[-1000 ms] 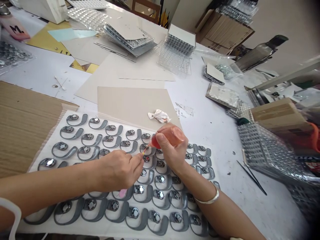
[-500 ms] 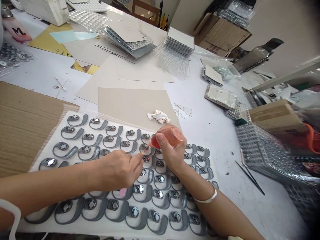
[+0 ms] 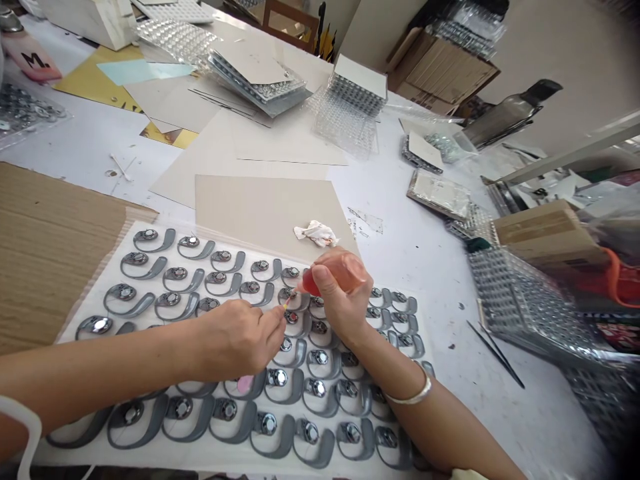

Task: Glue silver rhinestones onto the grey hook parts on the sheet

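Note:
My right hand (image 3: 344, 297) is wrapped around a soft translucent bottle (image 3: 340, 272) with red liquid, tilted so its narrow end points down and left. My left hand (image 3: 253, 337) is closed in a pinch at the bottle's narrow end, on a thin yellow-and-red piece (image 3: 287, 305); whether this is a separate stick or the bottle's nozzle I cannot tell. Below both hands lies a white sheet (image 3: 113, 277) bearing rows of grey curved pieces (image 3: 320, 455), each with a round metallic centre. One near the fingertips has a red centre (image 3: 293, 318). A pink disc (image 3: 245, 384) shows on another.
A crumpled stained tissue (image 3: 317, 233) rests on beige card (image 3: 250, 200) beyond the hands. Black tweezers (image 3: 495, 353) lie at right, beside stacked clear blister trays (image 3: 525, 293). Corrugated cardboard (image 3: 50, 247) covers the left side. More trays and a bottle marked M (image 3: 33, 57) stand farther back.
Both hands hold nearly the same position. The whole view has shifted very slightly, with things at the right sitting a little farther left.

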The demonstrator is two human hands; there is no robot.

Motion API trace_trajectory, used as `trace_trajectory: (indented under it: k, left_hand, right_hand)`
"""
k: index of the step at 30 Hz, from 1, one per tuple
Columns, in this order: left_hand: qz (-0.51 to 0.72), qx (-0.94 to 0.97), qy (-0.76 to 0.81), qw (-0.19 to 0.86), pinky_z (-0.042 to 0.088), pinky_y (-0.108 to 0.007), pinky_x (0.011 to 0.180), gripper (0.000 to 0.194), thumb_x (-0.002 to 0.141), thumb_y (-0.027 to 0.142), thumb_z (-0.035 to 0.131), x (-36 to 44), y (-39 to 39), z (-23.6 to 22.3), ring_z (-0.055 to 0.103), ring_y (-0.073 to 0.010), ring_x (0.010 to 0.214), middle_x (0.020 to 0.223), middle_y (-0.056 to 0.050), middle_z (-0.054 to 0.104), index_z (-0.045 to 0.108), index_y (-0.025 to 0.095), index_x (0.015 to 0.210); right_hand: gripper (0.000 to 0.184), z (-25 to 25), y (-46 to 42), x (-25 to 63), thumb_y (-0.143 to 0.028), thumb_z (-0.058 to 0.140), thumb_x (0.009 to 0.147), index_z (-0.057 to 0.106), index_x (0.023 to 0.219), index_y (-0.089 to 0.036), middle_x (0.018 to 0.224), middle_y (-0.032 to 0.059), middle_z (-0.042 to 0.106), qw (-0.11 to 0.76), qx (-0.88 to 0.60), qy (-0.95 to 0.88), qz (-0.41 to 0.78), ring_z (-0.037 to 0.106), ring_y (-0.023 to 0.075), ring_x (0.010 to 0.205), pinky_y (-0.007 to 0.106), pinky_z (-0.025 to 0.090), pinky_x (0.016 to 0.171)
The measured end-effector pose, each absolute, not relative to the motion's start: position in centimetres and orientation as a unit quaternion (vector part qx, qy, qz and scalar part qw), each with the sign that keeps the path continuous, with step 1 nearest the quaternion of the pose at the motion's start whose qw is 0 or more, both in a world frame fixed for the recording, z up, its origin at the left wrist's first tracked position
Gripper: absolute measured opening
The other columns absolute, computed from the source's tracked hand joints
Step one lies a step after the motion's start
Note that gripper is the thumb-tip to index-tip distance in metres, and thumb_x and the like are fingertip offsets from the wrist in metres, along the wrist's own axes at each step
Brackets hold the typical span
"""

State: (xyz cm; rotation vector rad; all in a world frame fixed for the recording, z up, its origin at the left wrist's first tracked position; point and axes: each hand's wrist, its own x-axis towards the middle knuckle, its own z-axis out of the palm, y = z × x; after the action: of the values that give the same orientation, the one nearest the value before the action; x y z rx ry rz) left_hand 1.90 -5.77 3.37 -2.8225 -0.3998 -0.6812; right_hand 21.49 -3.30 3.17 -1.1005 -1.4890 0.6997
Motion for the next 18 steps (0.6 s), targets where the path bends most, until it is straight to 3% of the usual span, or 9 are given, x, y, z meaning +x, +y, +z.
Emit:
trace_trajectory:
  k: [18]
  left_hand:
    - [-0.189, -0.968, -0.130, 0.105, 0.050, -0.028, 0.038, 0.023, 0.083, 0.001, 0.047, 1.59, -5.86, 3.76, 0.061, -0.0163, 0.053, 0.091, -0.018, 0.070, 0.061, 0.001, 0.101]
  right_hand:
    - [0.020, 2.96, -3.31, 21.54, -0.031, 0.064, 0.083, 0.057, 0.069, -0.019, 0.070, -0.0015, 0.055, 0.551, -0.478, -0.625, 0.278, 0.055, 0.0118, 0.063, 0.029, 0.047, 0.061]
